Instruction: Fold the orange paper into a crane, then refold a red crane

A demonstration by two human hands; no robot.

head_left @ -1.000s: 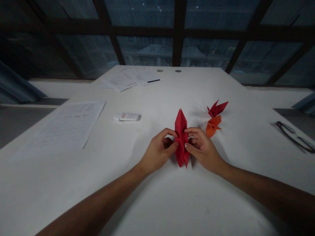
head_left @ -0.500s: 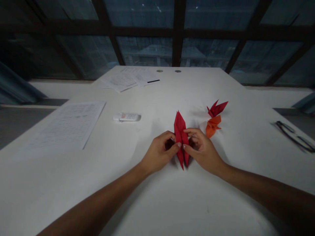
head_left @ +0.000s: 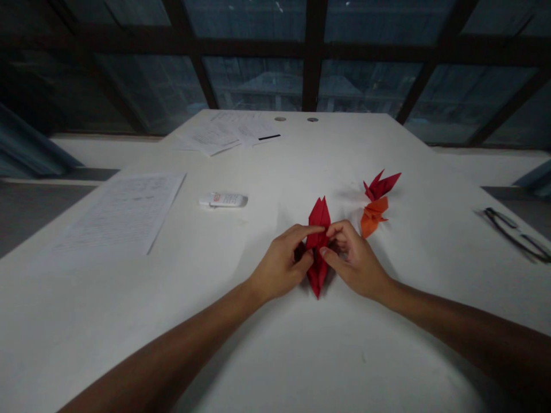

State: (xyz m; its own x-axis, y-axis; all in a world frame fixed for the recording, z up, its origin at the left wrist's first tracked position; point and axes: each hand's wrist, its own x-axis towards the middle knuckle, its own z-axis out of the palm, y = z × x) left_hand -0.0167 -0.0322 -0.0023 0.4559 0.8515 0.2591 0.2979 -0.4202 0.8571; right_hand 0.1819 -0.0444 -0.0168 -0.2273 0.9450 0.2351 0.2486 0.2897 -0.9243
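- Pinching slender red folded paper [head_left: 319, 215] with left hand [head_left: 282, 261] and right hand [head_left: 358, 259], well short of counter's [head_left: 275, 355] far edge.
- Now extending left index finger [head_left: 310, 230] across, previously curled.

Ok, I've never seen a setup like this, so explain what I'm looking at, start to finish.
There is no machine here: these are a person's own bare hands, seen by a camera worn on the head, looking forward and down. The left hand and right hand hold a piece of folded red paper between them. On the white table, beyond the right hand, are a red paper figure and an orange paper figure. Eyeglasses lie at the far right. Towards the left are printed sheets and a small white object, too blurred to identify.
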